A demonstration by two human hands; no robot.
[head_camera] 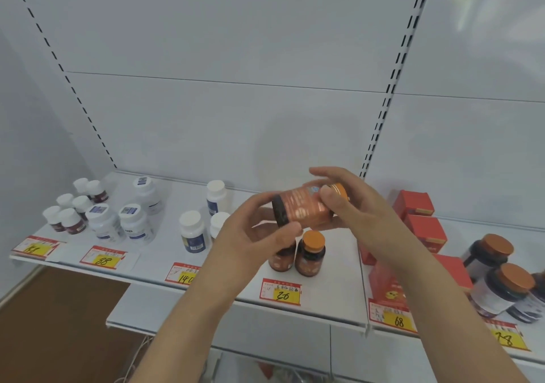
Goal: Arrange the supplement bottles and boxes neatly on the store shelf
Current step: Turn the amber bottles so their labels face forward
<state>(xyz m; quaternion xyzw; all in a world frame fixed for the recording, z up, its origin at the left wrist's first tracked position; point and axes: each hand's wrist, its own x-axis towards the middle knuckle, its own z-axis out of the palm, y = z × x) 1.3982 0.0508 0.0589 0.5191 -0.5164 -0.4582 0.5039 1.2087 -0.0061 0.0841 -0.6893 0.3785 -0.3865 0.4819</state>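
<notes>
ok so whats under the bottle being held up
Two upright orange-capped bottles stand on the shelf below the held bottle. The left hand covers most of one.

white slotted back panels (pixel 236 43); brown floor (pixel 59 323)

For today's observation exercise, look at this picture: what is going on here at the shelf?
A person is stocking a white store shelf. Both hands hold one orange-labelled supplement bottle on its side above the shelf: the left hand grips its dark base end, the right hand its orange-capped end. Right below it, two matching orange-capped bottles stand upright behind the price tag marked 20. White bottles stand to the left, red boxes to the right.
</notes>
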